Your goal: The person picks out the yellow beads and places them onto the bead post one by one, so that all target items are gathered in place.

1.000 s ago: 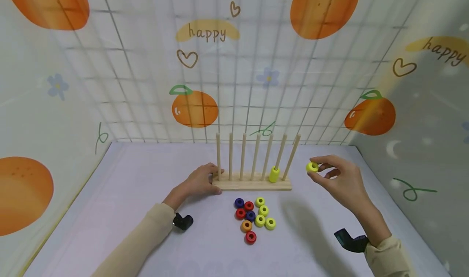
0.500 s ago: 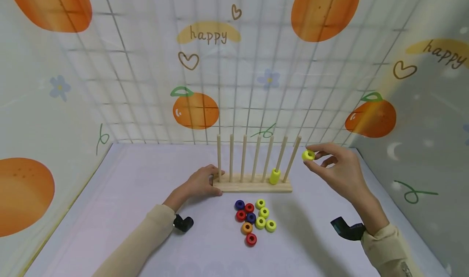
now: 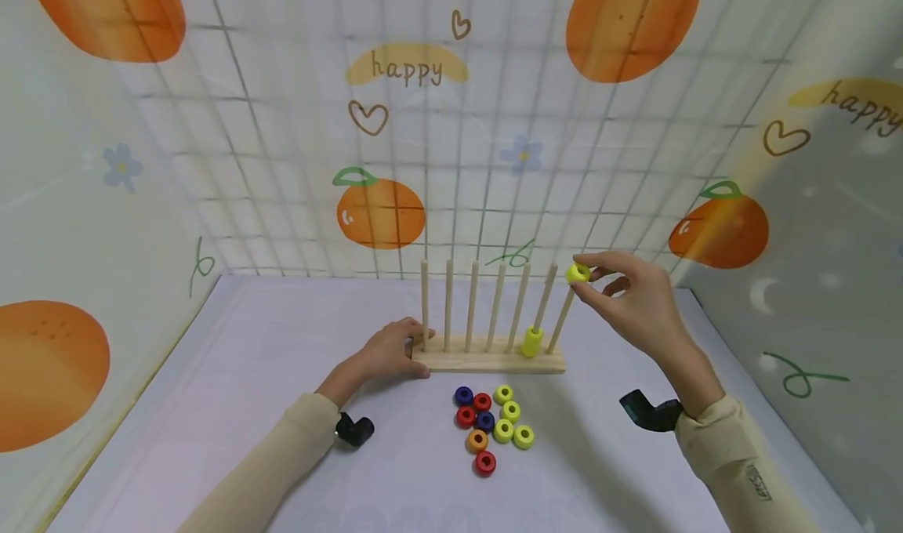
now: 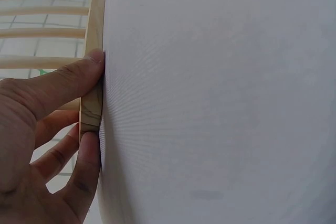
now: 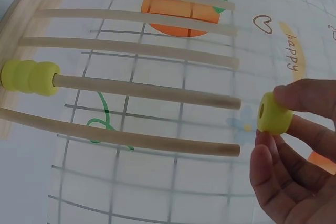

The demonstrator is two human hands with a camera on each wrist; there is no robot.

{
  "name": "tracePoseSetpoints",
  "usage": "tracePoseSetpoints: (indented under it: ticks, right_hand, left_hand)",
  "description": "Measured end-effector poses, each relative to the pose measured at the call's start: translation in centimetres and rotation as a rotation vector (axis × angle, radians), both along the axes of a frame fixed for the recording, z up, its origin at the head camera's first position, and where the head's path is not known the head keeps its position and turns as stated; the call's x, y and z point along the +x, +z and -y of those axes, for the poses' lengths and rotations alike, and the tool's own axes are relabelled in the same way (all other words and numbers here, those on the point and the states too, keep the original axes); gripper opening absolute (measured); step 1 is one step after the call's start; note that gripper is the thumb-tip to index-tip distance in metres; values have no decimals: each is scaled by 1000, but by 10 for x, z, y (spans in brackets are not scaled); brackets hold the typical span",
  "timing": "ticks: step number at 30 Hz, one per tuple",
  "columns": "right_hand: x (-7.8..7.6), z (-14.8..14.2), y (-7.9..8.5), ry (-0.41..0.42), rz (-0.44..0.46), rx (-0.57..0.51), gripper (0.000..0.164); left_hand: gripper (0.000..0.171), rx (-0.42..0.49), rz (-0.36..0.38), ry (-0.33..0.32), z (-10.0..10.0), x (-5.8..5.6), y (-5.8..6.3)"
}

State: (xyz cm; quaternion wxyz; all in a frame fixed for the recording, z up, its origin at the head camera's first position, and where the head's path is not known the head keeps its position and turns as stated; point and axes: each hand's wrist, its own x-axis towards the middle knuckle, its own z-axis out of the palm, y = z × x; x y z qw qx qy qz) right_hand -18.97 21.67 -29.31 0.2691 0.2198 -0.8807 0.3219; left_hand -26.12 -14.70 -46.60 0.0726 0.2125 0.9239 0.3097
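My right hand (image 3: 631, 302) pinches a yellow bead (image 5: 274, 114) between thumb and fingertips, its hole facing the peg tips in the right wrist view. In the head view the bead overlaps the top of the rightmost peg (image 3: 562, 321); the right wrist view shows it a little beyond the peg ends. The wooden peg rack (image 3: 494, 362) stands on the table with several upright pegs. Stacked yellow beads (image 5: 30, 76) sit at the foot of the second peg from the right. My left hand (image 3: 388, 350) grips the left end of the rack's base, thumb along the front.
In front of the rack lie loose beads: several yellow ones (image 3: 504, 431), red ones (image 3: 485, 463), two blue ones (image 3: 463, 396) and an orange one (image 3: 477, 440). A patterned cloth wall (image 3: 282, 164) rises behind the white table (image 3: 296, 298).
My right hand has moved up and to the left with the yellow bead, from right of the rack to the tops of its right-hand pegs. The left hand keeps its grip.
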Motion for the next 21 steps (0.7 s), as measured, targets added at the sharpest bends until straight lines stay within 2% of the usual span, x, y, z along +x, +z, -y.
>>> tracePoseSetpoints:
  ticks: [11,21]
  right_hand:
    - [-23,9,4,8,33,21,31]
    - [-30,17,3,-5,113,72,31]
  left_hand:
    - [68,-1,9,8,-1,1,5]
    - [69,-22,3,1,-1,0,-3]
